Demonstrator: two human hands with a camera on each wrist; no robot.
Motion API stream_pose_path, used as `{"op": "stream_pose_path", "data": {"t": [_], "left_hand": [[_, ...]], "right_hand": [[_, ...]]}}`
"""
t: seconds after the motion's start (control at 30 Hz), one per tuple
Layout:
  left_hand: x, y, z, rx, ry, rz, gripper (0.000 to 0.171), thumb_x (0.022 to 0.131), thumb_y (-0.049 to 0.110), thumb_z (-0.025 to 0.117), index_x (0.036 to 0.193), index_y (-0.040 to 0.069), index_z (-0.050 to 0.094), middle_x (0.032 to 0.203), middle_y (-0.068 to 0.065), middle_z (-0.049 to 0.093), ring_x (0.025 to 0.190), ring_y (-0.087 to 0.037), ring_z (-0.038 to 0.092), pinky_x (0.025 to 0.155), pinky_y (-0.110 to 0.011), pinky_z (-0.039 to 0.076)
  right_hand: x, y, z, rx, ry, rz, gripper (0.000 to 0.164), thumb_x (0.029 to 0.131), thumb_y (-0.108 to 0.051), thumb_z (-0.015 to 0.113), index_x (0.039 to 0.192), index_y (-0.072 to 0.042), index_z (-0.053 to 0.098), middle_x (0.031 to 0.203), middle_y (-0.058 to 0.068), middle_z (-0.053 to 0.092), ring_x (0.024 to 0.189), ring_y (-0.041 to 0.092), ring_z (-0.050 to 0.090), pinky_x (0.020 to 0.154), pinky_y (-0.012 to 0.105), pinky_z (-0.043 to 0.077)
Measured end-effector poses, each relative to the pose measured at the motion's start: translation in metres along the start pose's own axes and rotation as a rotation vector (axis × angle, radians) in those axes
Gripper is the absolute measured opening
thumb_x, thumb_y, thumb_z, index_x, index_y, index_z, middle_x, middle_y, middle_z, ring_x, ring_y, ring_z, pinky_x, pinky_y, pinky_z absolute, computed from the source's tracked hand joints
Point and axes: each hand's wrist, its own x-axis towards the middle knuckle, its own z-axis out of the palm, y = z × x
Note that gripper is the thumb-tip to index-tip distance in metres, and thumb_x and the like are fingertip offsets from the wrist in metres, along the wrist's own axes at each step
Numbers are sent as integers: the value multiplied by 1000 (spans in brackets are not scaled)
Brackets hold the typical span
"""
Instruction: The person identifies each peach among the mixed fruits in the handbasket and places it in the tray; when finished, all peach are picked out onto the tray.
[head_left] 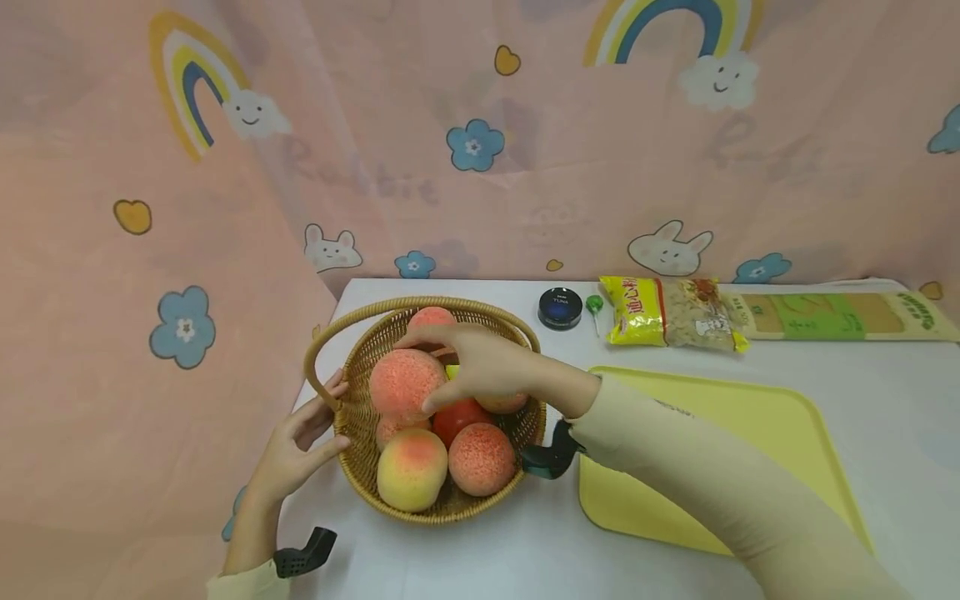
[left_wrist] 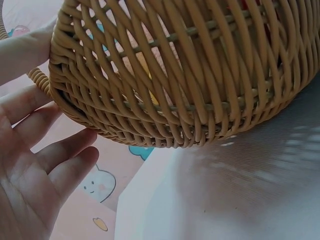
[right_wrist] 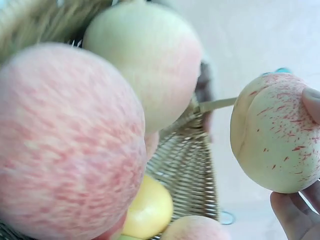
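My right hand [head_left: 480, 362] grips a peach [head_left: 407, 383] over a round wicker basket [head_left: 442, 518]. In the right wrist view this peach [right_wrist: 275, 132] is pale with red flecks, thumb above it and fingers below. My left hand [head_left: 300, 437] rests at the basket's left rim by the foot of its arched handle, thumb and fingers spread. The left wrist view has these fingertips [left_wrist: 87, 142] against the woven side [left_wrist: 200, 75]. In the basket lie a yellow-pink peach [head_left: 412, 471], a red-speckled peach [head_left: 482, 459], a red fruit [head_left: 457, 419] partly hidden and several others.
A yellow tray [head_left: 780, 417] lies on the white table, partly under my right forearm. Along the back are a round black case [head_left: 559, 308], a green lollipop [head_left: 594, 304], a yellow food bag [head_left: 671, 314] and a flat long pack [head_left: 840, 317]. A pink printed cloth [head_left: 525, 208] hangs behind.
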Motion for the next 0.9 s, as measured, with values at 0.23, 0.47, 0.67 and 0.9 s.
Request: {"op": "stream_pose_path", "data": {"t": [0.23, 0.47, 0.67, 0.9], "left_hand": [[2, 1, 1, 1, 2, -14, 65, 79, -17, 63, 138, -11, 38, 154, -24, 21, 140, -9, 32, 107, -15, 35], [0, 1, 1, 8, 13, -3, 65, 77, -18, 64, 137, -12, 39, 153, -26, 20, 140, -9, 32, 107, -16, 35], [0, 2, 0, 3, 13, -19, 65, 77, -19, 63, 137, -12, 39, 154, -25, 21, 140, -9, 33, 107, -17, 35], [0, 1, 0, -4, 9, -10, 65, 77, -19, 63, 137, -13, 39, 154, -25, 21, 140, -9, 33, 107, -16, 35]], "right_hand": [[-57, 13, -10, 225, 79, -91, 67, 74, -15, 81, 134, -15, 52, 134, 1, 53, 122, 17, 53, 101, 31, 48], [-111, 38, -14, 275, 192, -99, 68, 76, -9, 79, 136, -16, 49, 136, 1, 52, 124, 15, 50, 103, 30, 45], [-154, 72, -20, 291, 348, -108, 70, 74, 8, 75, 137, -4, 45, 136, 2, 51, 124, 10, 49, 99, 23, 47], [-186, 122, -28, 201, 566, 49, 70, 77, 6, 73, 139, 0, 41, 134, -7, 49, 122, -2, 47, 96, 10, 43]]}}
